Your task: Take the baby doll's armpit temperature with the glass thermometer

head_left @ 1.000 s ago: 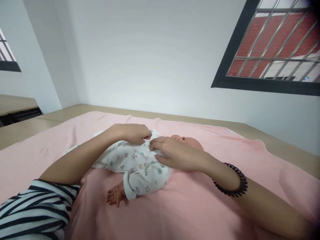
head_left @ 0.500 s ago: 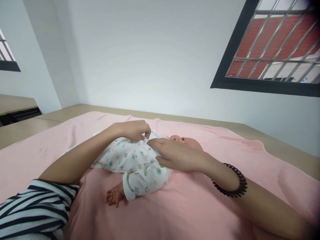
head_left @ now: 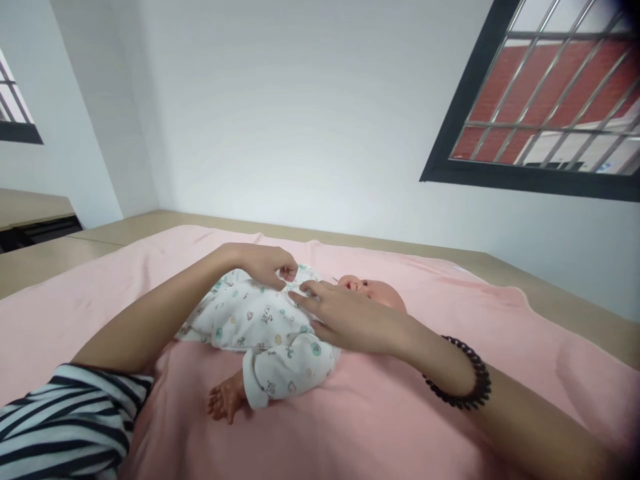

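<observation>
A baby doll (head_left: 373,291) lies on its back on a pink blanket (head_left: 410,407), head to the right. It wears a white printed romper (head_left: 260,323); one bare doll hand (head_left: 226,400) sticks out of the near sleeve. My left hand (head_left: 265,263) pinches the romper's front edge at the doll's chest. My right hand (head_left: 345,317) rests on the chest with its fingertips on the same fabric edge, close to the left fingers. A dark coil band (head_left: 463,377) sits on my right wrist.
The blanket covers a wooden tabletop (head_left: 575,297) that meets a white wall. A barred window (head_left: 550,100) is at the upper right, another at the far left. My striped sleeve (head_left: 60,427) fills the lower left corner.
Both hands have shifted slightly left and up along the romper's front. The left fingers have lifted into a pinch, and the doll's face is more exposed.
</observation>
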Tool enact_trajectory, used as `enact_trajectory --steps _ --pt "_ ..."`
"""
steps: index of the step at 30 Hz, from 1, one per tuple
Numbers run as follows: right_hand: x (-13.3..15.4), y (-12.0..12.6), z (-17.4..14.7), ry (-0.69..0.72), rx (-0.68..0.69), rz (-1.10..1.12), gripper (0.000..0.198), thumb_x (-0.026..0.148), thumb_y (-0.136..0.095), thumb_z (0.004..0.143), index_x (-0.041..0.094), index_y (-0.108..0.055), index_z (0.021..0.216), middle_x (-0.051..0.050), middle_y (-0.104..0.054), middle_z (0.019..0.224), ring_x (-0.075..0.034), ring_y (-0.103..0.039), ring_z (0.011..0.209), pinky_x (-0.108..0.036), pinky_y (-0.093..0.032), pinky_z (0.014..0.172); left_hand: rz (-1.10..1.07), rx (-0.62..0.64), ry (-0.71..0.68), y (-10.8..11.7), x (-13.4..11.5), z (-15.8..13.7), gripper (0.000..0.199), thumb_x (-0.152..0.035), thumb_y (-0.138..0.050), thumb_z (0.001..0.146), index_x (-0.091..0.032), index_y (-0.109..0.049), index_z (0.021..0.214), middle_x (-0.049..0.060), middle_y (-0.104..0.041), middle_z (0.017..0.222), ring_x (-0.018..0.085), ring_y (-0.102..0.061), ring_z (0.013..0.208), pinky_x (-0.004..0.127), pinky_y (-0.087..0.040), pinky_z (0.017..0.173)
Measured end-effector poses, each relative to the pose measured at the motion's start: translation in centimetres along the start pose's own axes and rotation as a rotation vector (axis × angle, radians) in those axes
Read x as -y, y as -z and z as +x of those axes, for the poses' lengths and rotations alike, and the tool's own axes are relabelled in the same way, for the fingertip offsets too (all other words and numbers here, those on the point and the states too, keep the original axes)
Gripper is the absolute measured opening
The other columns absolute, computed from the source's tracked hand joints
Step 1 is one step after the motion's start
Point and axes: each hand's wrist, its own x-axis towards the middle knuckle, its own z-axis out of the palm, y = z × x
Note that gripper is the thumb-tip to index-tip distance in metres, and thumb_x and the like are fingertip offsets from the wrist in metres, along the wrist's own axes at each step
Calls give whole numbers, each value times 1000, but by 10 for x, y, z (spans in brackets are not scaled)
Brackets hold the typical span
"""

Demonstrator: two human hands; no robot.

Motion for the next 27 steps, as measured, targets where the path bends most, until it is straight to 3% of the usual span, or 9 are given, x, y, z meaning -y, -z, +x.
enact_trajectory --steps 5,9,14,21,27 --pt "4 -9 -1 22 -65 -143 55 15 -46 94 20 -40 149 -12 -54 121 -21 -56 97 -27 -26 50 -33 98 36 8 8 -12 7 -23 -55 83 -19 -50 85 -2 -53 81 11 -46 67 23 -36 61" --pt "8 -10 -1 42 -90 -229 48 15 -47 95 17 -44 143 -10 -56 114 -18 -54 89 -28 -19 49 -25 175 69 14 10 -19 12 -23 -56 85 -21 -54 97 0 -58 92 13 -51 76 22 -38 64" --pt "8 -11 -2 16 -66 -237 60 13 -48 93 18 -35 151 -11 -54 121 -21 -55 99 -29 -24 53 -1 201 133 15 12 -20 23 -24 -58 84 -25 -56 107 1 -63 105 15 -56 82 22 -39 66" --pt "7 -17 -2 31 -122 -289 62 14 -49 93 13 -34 153 -11 -56 117 -20 -55 90 -30 -18 49 35 185 147 8 15 -11 20 -23 -63 77 -24 -57 97 -1 -64 93 14 -56 75 23 -38 61" --pt "7 -15 -2 55 -119 -283 58 13 -47 93 12 -38 150 -13 -55 121 -22 -56 99 -30 -32 57 33 177 149 5 12 -7 14 -19 -62 72 -22 -57 85 -2 -61 83 13 -53 70 24 -35 58"
